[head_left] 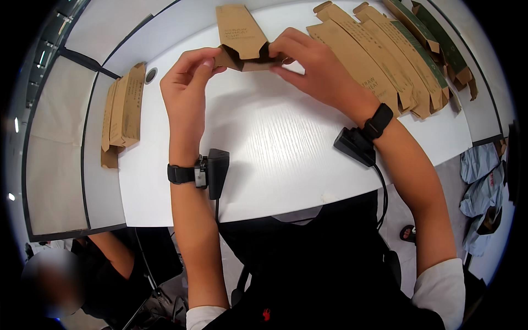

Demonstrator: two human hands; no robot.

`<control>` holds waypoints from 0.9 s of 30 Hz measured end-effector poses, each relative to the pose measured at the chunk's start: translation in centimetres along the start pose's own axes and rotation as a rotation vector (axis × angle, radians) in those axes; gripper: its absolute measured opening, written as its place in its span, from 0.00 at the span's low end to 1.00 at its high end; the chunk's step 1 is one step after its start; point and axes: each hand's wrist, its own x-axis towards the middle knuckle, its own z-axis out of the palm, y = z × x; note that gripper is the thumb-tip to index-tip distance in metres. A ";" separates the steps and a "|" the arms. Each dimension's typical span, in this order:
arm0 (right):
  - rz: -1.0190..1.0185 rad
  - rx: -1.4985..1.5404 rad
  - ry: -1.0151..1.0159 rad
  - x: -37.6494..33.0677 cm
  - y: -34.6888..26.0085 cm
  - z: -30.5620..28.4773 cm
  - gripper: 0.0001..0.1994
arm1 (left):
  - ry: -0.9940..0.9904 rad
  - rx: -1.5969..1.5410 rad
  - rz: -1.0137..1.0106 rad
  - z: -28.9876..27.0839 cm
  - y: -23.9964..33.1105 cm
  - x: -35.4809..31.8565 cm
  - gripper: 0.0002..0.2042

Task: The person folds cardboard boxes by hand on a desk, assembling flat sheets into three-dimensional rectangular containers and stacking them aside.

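A brown cardboard box point(240, 30) is held up over the far middle of the white table, its near end open with flaps spread. My left hand point(190, 74) pinches the flap at the box's left corner between thumb and fingers. At the right corner, my right hand point(308, 63) grips the other side flap, its fingers partly hidden by the cardboard. A dark hollow shows inside the box's mouth. Both wrists carry black straps with small black devices and cables.
Several flattened brown cartons point(357, 55) lie in a row at the far right, with green-sided ones point(440, 47) beyond. Folded cartons point(126, 107) stand against the left partition. A grommet hole point(150, 75) sits near them. Grey plastic bags point(481, 187) are at the right; another person's arm point(113, 253) shows lower left.
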 end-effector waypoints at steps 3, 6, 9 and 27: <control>-0.011 0.033 0.167 0.0 0.1 0.3 0.11 | -0.051 0.159 0.114 0.3 -0.2 -0.2 0.11; 0.040 0.104 0.241 -0.1 -0.1 0.9 0.09 | -0.085 0.287 0.236 1.2 -0.4 -0.4 0.16; 0.057 0.146 0.230 -0.4 -0.5 1.8 0.09 | -0.014 0.536 0.324 2.8 -1.8 -1.1 0.16; 0.295 0.548 0.109 -0.8 -1.1 2.5 0.24 | 0.051 0.147 -0.042 2.3 -3.8 -1.2 0.13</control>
